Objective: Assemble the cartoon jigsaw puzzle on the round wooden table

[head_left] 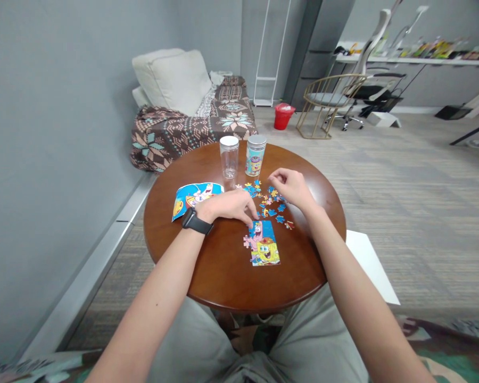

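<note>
Seated person's two hands over a round brown tabletop point(223, 271). The partly assembled jigsaw point(265, 247), showing a yellow and a pink cartoon figure, lay on the near half of the tabletop, between the forearms. The left hand point(233, 204), with a black watch point(197, 221) at its wrist, reached to the jigsaw's far edge with fingers bent; whether its grip had closed on a piece could not be told. The right hand point(292, 187) hung by the far right side of the loose pieces point(272, 213), fingers curled; its grip's contents were likewise indeterminable. A printed picture sheet point(189, 198) lay partly behind the left hand. Beyond stood a clear jar point(229, 160) and, just beside it, a cartoon-printed jar point(255, 158), both lidded.
</note>
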Available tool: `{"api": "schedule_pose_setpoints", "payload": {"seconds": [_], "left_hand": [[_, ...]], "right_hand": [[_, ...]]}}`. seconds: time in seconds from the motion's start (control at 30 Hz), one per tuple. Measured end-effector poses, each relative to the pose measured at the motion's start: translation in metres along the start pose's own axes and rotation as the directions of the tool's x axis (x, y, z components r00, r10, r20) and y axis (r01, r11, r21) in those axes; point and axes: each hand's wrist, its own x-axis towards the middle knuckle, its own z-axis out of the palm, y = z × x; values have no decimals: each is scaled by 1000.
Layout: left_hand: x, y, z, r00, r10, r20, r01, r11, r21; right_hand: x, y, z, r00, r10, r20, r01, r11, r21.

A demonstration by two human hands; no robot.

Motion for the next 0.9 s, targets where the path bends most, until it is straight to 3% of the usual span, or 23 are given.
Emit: {"api": "schedule_pose_setpoints", "payload": {"seconds": [0.37,0.53,0.7,0.9], "left_hand": [[-3,-2,-5,996,-19,-82,20,1000,14],[-5,2,-7,1000,-17,-15,17,1000,6],[-3,1,-6,999,-36,-37,38,998,46],[-2,3,-6,996,-41,79,40,999,13]], "right_hand": [[3,10,-6,997,61,-47,-62,998,-31],[3,11,-7,995,83,-47,-85,995,-43],[3,16,-8,992,118,-50,-122,990,-76],[4,25,-12,965,252,-68,-259,959,-113]]}}
